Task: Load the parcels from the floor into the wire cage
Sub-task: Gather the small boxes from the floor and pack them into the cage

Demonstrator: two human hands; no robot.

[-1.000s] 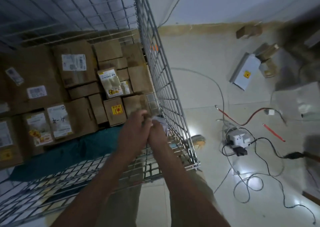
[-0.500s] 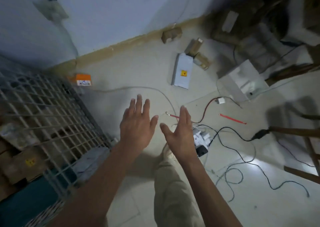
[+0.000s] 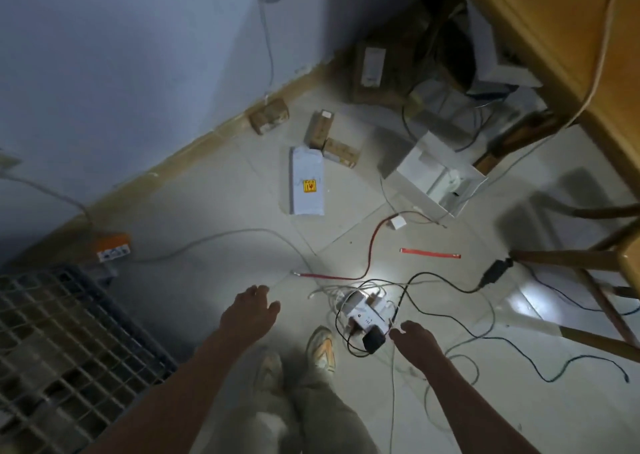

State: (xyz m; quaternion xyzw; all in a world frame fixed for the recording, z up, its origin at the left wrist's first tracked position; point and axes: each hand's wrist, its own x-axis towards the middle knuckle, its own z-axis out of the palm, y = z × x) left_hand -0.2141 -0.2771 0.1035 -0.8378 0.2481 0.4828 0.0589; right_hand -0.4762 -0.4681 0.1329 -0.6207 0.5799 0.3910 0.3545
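A white flat parcel (image 3: 307,183) with a yellow sticker lies on the tiled floor ahead of me. Beyond it lie two small brown boxes (image 3: 319,129) (image 3: 341,152), touching each other, and a third brown box (image 3: 269,116) sits against the skirting. The wire cage (image 3: 69,342) fills the lower left corner. My left hand (image 3: 251,313) hangs over the floor with relaxed fingers, holding nothing. My right hand (image 3: 414,341) hovers beside a power strip, fingers loose and empty. Both hands are well short of the parcels.
A white power strip (image 3: 363,311) with plugs and tangled black, white and red cables spreads across the floor. An open white box (image 3: 436,176) lies right of the parcels. A wooden table (image 3: 554,37) and chair legs (image 3: 588,280) stand at right. An orange box (image 3: 112,247) sits by the wall.
My view has swung from the cage to the floor. My hands left the cage, opened and spread apart, now lower and wider over the floor.
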